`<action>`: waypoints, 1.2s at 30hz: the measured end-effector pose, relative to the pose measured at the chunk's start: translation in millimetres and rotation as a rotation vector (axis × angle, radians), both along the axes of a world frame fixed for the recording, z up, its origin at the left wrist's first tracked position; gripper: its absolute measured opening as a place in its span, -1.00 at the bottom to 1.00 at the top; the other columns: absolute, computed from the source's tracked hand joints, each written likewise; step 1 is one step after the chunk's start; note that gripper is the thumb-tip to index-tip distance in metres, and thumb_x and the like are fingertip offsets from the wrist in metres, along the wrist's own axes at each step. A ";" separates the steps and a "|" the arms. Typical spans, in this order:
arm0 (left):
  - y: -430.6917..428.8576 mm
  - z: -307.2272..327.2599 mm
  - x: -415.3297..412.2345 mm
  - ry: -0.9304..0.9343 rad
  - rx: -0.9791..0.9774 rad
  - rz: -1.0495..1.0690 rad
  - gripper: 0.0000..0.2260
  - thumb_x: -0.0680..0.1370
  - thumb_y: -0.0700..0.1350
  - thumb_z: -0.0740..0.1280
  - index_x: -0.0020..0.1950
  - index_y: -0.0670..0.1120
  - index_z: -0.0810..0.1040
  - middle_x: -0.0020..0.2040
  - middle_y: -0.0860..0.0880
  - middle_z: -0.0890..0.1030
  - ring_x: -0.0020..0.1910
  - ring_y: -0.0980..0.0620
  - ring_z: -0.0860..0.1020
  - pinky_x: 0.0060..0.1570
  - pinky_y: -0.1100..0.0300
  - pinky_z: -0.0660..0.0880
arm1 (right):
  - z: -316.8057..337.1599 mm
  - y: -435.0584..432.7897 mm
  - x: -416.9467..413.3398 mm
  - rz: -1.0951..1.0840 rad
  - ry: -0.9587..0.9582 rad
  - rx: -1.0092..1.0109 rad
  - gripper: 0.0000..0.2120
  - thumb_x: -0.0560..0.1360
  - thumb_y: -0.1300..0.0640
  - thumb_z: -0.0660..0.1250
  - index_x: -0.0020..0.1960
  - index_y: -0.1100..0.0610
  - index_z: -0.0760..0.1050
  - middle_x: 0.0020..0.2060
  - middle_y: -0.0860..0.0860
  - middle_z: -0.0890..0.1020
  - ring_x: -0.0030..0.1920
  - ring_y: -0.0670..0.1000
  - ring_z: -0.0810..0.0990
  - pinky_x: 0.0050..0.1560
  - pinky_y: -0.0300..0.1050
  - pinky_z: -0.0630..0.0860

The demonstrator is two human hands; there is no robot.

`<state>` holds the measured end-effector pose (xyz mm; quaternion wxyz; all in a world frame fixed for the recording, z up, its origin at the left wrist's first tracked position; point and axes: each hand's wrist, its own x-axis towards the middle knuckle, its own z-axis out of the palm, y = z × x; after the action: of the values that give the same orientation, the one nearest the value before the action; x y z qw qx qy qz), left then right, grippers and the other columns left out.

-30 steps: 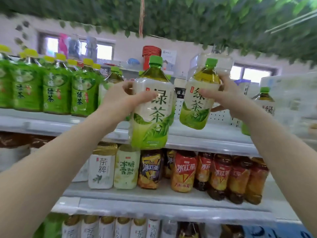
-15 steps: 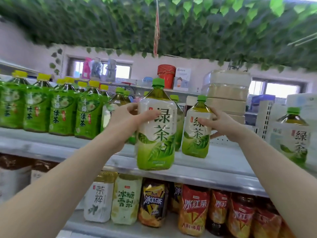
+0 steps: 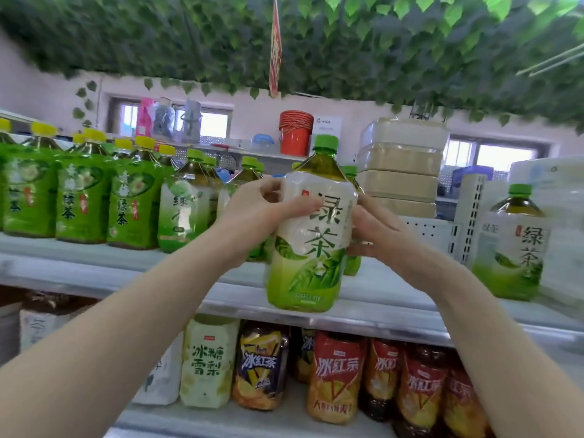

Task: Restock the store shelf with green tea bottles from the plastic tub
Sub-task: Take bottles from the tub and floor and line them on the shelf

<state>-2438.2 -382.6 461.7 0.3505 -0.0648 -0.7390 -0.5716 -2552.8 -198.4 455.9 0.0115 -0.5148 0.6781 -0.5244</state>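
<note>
A green tea bottle point(image 3: 311, 248) of clear plastic, wrapped in a glossy, slightly crinkled film label. The shelf point(image 3: 94, 273) under it looks like smooth, pale painted metal.

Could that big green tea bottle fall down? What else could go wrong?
Yes, maybe. The green tea bottle is a bit tilted, right at the front edge of the top shelf. If the left hand slips, the bottle could drop off the edge. If it's pushed in too fast, it might bump the bottle behind and tip it over.
</note>
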 end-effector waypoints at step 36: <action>30.3 -17.8 -160.5 -0.091 -1.262 0.720 0.26 0.22 0.24 0.58 0.58 0.08 -0.29 0.58 -0.14 -0.29 0.56 -0.27 -0.14 0.46 -0.13 0.14 | 6.2 69.5 -88.1 -0.808 0.824 0.388 0.31 0.21 -0.16 0.62 0.56 -0.12 -0.32 0.57 -0.05 -0.18 0.58 0.11 -0.09 0.49 0.23 0.18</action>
<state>-2598.7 -352.3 443.9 0.3816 0.0164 -0.9173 0.1122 -2640.9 -129.0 462.1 -0.3582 -0.3661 0.8516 -0.1115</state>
